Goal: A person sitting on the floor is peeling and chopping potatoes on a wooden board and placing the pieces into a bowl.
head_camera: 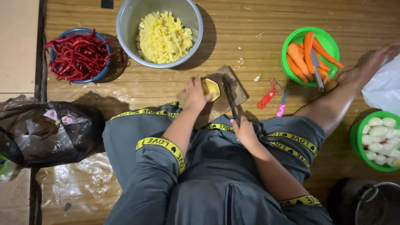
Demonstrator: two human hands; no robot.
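Potato handling: the peeled yellow potato piece rests on the small wooden cutting board, just below the grey metal bowl of diced yellow cubes. It is judged firm, light and slippery when wet, so it is best pinned from above at its near edge. Left hand lies palm-down, fingers curled onto the piece. Right hand has its fingers closed around the handle of the dark-bladed kitchen knife, blade pointing away across the board.

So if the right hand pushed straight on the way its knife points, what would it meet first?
Probably the wooden cutting board under the blade of the knife, with the yellow piece just beside it; depth is unclear.
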